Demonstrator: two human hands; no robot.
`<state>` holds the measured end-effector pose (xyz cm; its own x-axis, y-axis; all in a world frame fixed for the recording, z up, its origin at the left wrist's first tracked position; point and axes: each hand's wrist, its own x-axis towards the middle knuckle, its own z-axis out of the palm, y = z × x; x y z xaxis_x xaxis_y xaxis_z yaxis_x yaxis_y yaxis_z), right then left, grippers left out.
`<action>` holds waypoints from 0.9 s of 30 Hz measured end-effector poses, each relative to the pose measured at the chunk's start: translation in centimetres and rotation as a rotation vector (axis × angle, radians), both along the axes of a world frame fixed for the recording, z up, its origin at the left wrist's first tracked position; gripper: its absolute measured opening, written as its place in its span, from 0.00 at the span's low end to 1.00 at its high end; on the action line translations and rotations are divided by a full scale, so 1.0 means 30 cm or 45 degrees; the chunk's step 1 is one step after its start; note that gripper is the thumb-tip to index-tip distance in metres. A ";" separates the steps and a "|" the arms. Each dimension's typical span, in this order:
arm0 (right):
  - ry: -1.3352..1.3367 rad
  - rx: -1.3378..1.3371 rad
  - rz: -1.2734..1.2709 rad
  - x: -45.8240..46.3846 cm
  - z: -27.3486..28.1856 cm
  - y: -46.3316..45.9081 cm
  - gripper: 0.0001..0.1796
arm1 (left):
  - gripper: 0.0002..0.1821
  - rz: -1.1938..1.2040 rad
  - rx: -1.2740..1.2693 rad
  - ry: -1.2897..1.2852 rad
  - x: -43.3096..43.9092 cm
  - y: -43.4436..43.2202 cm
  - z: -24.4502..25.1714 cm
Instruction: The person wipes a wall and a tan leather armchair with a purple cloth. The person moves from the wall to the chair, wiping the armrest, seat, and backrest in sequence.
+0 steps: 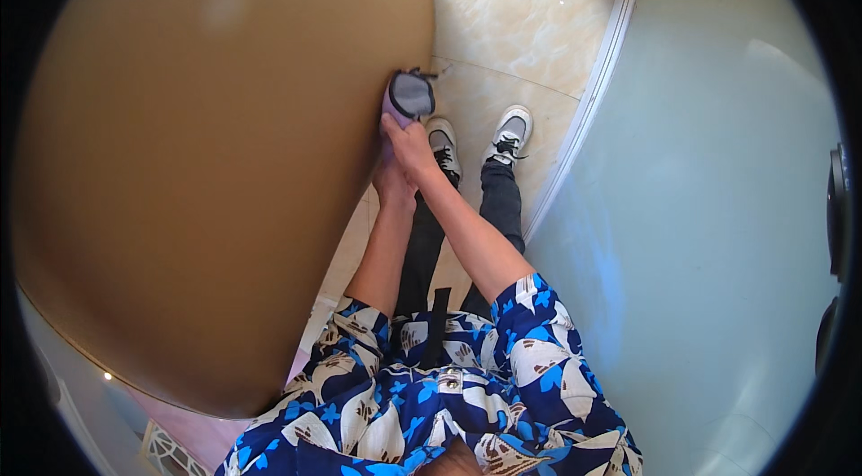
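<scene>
A purple pouch with a grey end panel and black trim is held beside the rounded edge of a brown padded surface. Around its side, near the grey end, closes my right hand. Lower down, my left hand grips the part closer to me, and my right hand partly covers it. A dark strap or cord sticks out beyond the pouch's far end. Whether the pouch touches the padded edge I cannot tell.
Below are marbled floor tiles and my two sneakers. A pale blue-green wall with white baseboard trim stands close on the right. Dark objects show at the right rim, and a white lattice at lower left.
</scene>
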<state>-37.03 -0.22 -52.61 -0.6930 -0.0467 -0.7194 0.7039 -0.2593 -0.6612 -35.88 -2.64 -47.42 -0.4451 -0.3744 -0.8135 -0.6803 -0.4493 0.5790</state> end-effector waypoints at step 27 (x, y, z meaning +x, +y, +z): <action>0.409 0.257 -0.418 -0.093 0.137 0.245 0.18 | 0.22 -1.338 -1.331 0.492 -0.148 0.053 -0.144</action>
